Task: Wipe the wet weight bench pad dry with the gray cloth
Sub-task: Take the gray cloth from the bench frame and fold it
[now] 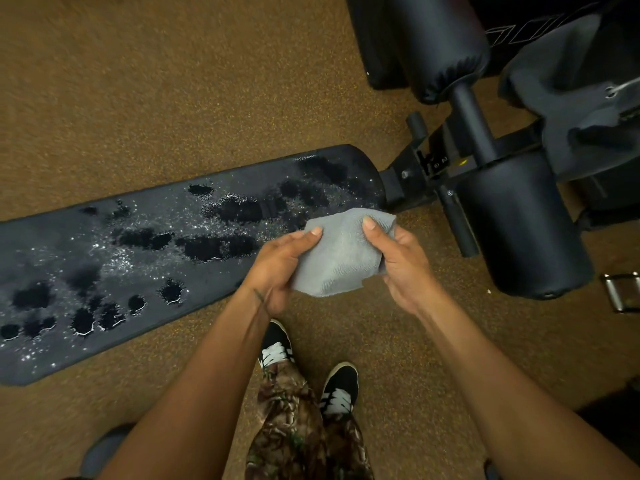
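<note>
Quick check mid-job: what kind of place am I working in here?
Probably a gym or home workout room: a long black bench pad beaded with water, padded leg rollers on a metal frame, and speckled rubbery flooring.

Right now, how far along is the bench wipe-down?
Done: only the pickup. No wiped stretch shows yet.
In hand: the left hand and right hand grip the gray cloth, bunched between them by the pad's end near the foam roller.
Left: essentially everything, since dark puddles dot the bench pad along its whole visible length.
</note>
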`<state>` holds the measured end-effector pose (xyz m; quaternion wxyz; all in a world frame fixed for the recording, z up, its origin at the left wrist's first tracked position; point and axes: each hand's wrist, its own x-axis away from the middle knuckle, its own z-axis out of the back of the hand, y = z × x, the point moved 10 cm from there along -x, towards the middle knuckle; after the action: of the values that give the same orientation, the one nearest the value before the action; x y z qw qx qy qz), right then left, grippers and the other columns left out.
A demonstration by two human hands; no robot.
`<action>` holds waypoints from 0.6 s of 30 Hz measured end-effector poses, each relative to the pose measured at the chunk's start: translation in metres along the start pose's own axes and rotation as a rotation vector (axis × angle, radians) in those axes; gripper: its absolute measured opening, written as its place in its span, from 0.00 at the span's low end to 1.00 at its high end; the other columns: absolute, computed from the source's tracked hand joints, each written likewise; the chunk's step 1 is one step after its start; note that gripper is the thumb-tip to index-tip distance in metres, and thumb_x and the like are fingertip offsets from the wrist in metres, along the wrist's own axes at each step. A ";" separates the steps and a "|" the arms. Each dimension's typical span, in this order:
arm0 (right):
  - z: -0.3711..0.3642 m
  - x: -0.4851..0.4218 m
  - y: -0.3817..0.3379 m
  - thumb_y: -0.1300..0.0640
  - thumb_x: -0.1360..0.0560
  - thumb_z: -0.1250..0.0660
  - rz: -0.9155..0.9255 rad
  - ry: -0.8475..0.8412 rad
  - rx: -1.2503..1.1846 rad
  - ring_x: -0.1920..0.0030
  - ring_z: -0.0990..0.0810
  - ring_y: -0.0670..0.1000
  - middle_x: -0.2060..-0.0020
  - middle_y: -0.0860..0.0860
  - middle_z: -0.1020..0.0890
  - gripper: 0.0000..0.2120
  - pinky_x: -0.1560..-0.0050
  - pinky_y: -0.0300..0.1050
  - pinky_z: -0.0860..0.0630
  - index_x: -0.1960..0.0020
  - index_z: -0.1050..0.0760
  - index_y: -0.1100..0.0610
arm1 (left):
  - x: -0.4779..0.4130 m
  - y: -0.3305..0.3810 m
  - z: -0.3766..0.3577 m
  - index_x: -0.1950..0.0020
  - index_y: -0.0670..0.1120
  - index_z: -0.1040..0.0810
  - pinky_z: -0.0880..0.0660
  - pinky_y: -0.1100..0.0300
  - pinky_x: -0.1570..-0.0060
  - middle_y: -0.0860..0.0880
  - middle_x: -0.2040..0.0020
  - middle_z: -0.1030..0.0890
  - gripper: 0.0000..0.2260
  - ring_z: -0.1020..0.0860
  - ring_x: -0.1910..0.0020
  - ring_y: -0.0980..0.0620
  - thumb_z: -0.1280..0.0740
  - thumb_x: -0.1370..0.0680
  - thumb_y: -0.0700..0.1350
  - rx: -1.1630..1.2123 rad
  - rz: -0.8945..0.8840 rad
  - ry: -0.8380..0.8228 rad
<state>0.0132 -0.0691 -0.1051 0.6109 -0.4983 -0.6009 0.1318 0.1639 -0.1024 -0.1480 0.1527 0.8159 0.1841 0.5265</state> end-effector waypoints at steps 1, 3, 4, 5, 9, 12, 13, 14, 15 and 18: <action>0.000 0.000 -0.001 0.54 0.22 0.34 0.005 -0.005 -0.016 0.45 0.16 0.49 0.48 0.48 0.14 0.11 0.46 0.47 0.18 0.40 0.23 0.53 | 0.000 0.003 -0.001 0.36 0.40 0.22 0.18 0.54 0.59 0.41 0.44 0.15 0.16 0.14 0.51 0.45 0.29 0.21 0.45 0.019 -0.013 0.003; -0.001 -0.001 0.004 0.53 0.28 0.29 -0.032 -0.020 -0.065 0.43 0.17 0.51 0.43 0.49 0.16 0.22 0.46 0.50 0.18 0.35 0.26 0.52 | 0.000 0.013 -0.005 0.36 0.42 0.26 0.17 0.51 0.55 0.42 0.42 0.16 0.15 0.16 0.47 0.45 0.32 0.19 0.47 -0.022 -0.092 0.013; 0.001 -0.002 0.009 0.55 0.31 0.27 -0.065 -0.011 -0.080 0.43 0.17 0.51 0.43 0.50 0.16 0.27 0.49 0.50 0.17 0.33 0.28 0.53 | 0.001 0.018 -0.008 0.36 0.43 0.28 0.17 0.49 0.53 0.43 0.42 0.16 0.14 0.16 0.46 0.45 0.33 0.18 0.48 -0.062 -0.137 0.015; 0.004 -0.003 0.013 0.57 0.32 0.25 -0.087 0.014 -0.085 0.43 0.16 0.52 0.43 0.50 0.16 0.30 0.51 0.48 0.17 0.32 0.29 0.53 | 0.002 0.022 -0.010 0.37 0.43 0.30 0.17 0.48 0.51 0.43 0.42 0.17 0.13 0.17 0.47 0.46 0.34 0.17 0.48 -0.114 -0.180 0.013; 0.037 -0.013 0.017 0.65 0.31 0.23 -0.053 0.205 -0.004 0.44 0.17 0.52 0.43 0.51 0.18 0.30 0.46 0.49 0.18 0.34 0.32 0.55 | 0.002 0.028 -0.021 0.39 0.44 0.32 0.16 0.49 0.54 0.42 0.43 0.17 0.16 0.15 0.49 0.45 0.28 0.21 0.40 -0.309 -0.247 -0.050; 0.057 -0.024 0.004 0.61 0.30 0.22 0.023 0.267 0.303 0.44 0.19 0.49 0.43 0.47 0.21 0.30 0.47 0.47 0.19 0.35 0.34 0.50 | -0.004 0.018 -0.022 0.39 0.42 0.30 0.16 0.47 0.56 0.43 0.46 0.15 0.19 0.14 0.49 0.45 0.26 0.25 0.36 -0.368 -0.218 -0.021; 0.059 -0.030 -0.004 0.61 0.30 0.22 0.052 0.253 0.384 0.44 0.19 0.48 0.42 0.47 0.22 0.30 0.49 0.45 0.19 0.36 0.34 0.48 | -0.006 0.013 -0.022 0.40 0.41 0.29 0.16 0.47 0.56 0.43 0.46 0.14 0.18 0.14 0.49 0.45 0.26 0.25 0.36 -0.381 -0.221 -0.004; 0.058 -0.038 -0.014 0.61 0.30 0.22 0.089 0.226 0.458 0.45 0.19 0.47 0.42 0.47 0.22 0.30 0.51 0.43 0.19 0.36 0.34 0.48 | -0.007 0.009 -0.024 0.41 0.40 0.28 0.16 0.48 0.57 0.44 0.47 0.14 0.17 0.14 0.49 0.45 0.25 0.25 0.36 -0.378 -0.232 0.013; 0.055 -0.046 -0.024 0.61 0.31 0.21 0.130 0.196 0.534 0.45 0.19 0.46 0.42 0.48 0.21 0.30 0.51 0.44 0.19 0.37 0.33 0.48 | -0.009 0.006 -0.026 0.42 0.40 0.28 0.16 0.50 0.58 0.44 0.48 0.14 0.16 0.14 0.49 0.45 0.26 0.25 0.36 -0.355 -0.246 0.030; 0.041 -0.068 -0.060 0.60 0.32 0.20 0.251 0.105 0.742 0.46 0.19 0.45 0.45 0.45 0.19 0.28 0.44 0.48 0.20 0.38 0.30 0.48 | -0.013 0.001 -0.036 0.43 0.43 0.29 0.19 0.58 0.63 0.48 0.50 0.15 0.14 0.15 0.51 0.48 0.26 0.23 0.39 -0.256 -0.300 0.062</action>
<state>-0.0650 -0.1303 -0.1089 0.7587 -0.3191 -0.4147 0.3880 0.1262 -0.1069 -0.1437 0.3264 0.7367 0.2395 0.5417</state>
